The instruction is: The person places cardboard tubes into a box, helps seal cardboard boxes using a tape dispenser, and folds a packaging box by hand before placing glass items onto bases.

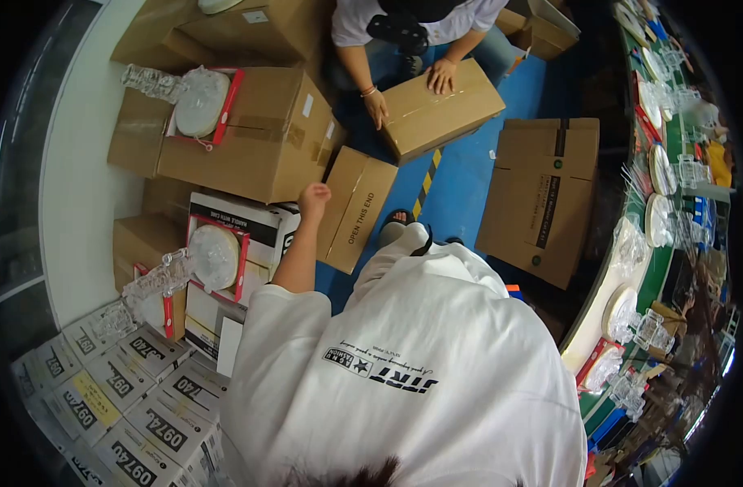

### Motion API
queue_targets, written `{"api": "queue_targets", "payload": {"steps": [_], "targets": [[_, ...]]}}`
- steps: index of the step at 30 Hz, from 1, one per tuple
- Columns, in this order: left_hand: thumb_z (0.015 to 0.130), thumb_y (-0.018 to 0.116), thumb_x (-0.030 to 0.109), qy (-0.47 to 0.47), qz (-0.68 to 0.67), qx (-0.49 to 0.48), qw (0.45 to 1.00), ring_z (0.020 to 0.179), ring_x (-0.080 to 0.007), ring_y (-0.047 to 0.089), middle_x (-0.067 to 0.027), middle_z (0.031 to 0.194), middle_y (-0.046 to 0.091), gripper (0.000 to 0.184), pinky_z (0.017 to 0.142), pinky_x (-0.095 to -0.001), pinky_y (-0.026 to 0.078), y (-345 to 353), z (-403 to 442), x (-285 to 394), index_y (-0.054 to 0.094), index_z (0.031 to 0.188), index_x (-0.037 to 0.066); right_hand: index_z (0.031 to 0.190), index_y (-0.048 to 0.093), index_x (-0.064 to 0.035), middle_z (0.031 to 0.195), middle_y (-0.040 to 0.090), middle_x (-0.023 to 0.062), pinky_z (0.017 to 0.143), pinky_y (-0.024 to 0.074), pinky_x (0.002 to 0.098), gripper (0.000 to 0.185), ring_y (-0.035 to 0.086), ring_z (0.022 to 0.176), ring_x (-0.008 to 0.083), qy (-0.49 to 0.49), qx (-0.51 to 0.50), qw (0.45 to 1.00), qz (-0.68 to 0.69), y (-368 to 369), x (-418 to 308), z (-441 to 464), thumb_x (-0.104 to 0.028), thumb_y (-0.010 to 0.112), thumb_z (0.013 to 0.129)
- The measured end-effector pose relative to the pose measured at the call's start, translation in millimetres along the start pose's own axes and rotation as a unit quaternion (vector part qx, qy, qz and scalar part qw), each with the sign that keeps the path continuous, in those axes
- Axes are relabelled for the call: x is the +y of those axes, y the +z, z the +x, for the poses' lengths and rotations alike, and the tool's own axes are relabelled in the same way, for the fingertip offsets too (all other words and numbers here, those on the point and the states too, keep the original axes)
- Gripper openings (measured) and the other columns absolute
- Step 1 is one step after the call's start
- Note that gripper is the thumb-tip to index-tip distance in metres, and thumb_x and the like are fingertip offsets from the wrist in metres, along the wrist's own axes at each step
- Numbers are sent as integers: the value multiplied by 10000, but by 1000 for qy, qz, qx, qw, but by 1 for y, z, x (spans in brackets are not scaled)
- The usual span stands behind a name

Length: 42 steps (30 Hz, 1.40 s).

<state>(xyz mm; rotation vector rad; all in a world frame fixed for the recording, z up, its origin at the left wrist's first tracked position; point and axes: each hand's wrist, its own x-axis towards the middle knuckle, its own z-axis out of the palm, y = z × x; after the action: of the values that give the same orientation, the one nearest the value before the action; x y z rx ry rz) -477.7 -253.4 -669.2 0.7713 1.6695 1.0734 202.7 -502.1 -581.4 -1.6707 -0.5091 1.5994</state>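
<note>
My left hand (314, 200) is raised on the left, its fingers curled in, with nothing visible in them. It is beside the upper left edge of a closed brown carton (357, 209) printed "OPEN THIS END"; whether it touches the cardboard, I cannot tell. Just left of the hand is a large taped carton (254, 134). My right hand is out of view, on the far side of my white shirt. Facing me, another person has both hands on a taped brown carton (444, 107), one on top and one at its left side.
Another brown carton (542, 195) stands at right on the blue floor (449, 183). Round white items in red-edged packaging (214, 258) sit on boxes at left. White boxes marked "09740" (164, 428) are stacked lower left. A long cluttered bench (623, 268) curves along the right.
</note>
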Motion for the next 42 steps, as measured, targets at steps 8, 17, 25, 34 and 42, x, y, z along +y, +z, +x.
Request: {"api": "queue_targets", "payload": {"steps": [8,17,25,34,42], "targets": [[809,636,-42,148,-60,180,971,939,-175,616,-163,1064,638,480,801,-262,487,-43,-5,124,426,1232,44,706,654,61,679,656,149,591,480,381,564,647,649,246,131,199,866,-439,23,-1,10,-494,750,678],[849,606,-8,153,-52,263,951,965,-205,624,-194,1122,620,553,840,-278,475,-50,13,114,340,1325,82,725,656,73,703,660,184,613,489,377,603,662,685,254,123,238,837,-478,40,-26,3,-524,729,688],[879,554,-11,159,-85,239,954,990,-223,627,-198,1126,617,532,873,-283,461,-48,4,127,309,1343,77,746,659,86,716,664,200,634,495,381,614,673,719,268,138,234,834,-480,36,-2,2,-522,722,688],[889,513,-33,180,8,249,952,1023,-248,618,-208,1119,615,507,900,-302,458,-47,8,110,298,1341,49,758,666,81,722,665,207,650,501,374,590,674,728,287,118,217,847,-470,49,-20,4,-502,721,694],[890,514,-38,179,-2,260,949,1050,-257,594,-221,1152,583,429,911,-321,471,-40,9,111,348,1281,11,816,663,88,787,665,232,671,501,385,597,667,764,319,125,229,833,-488,54,-21,-1,-497,717,706]]}}
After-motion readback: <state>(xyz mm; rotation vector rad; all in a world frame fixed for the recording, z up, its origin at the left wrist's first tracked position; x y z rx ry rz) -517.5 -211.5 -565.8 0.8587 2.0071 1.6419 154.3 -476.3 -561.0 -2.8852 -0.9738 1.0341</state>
